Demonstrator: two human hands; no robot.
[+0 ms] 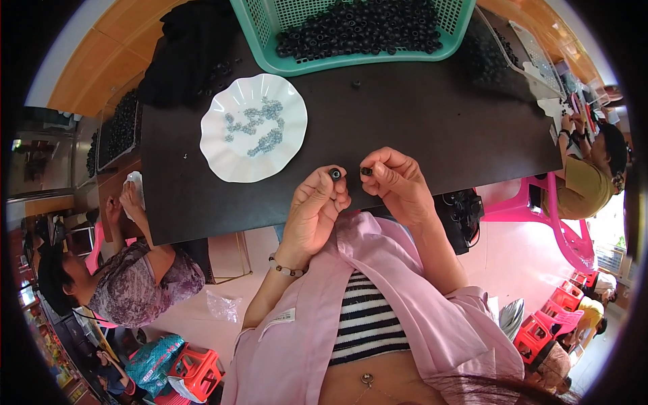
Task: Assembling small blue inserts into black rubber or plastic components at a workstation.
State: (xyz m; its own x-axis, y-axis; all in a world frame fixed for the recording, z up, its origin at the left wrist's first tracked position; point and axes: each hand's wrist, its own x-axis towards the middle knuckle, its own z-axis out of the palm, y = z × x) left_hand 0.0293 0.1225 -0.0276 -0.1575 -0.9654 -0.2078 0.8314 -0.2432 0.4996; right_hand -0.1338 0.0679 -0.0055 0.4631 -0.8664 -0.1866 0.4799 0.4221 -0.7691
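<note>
Close together above the near table edge, my two hands each pinch a small part. My left hand (316,210) grips a small black round part (335,174), its ringed end showing a pale centre. Between thumb and forefinger, my right hand (403,185) holds a small dark part with a brassy tint (366,171); its exact kind is too small to tell. Left of them, a white scalloped plate (223,158) carries scattered tiny clear pieces (268,138). At the far side stands a green plastic basket (324,66) with a heap of black ring-like parts (364,27).
One loose black part (356,84) lies on the dark table (472,128). Black cloth (182,54) sits at the far left. Co-workers sit at the left (135,283) and right (584,175). A pink stool (567,229) and red stools (196,371) stand on the floor.
</note>
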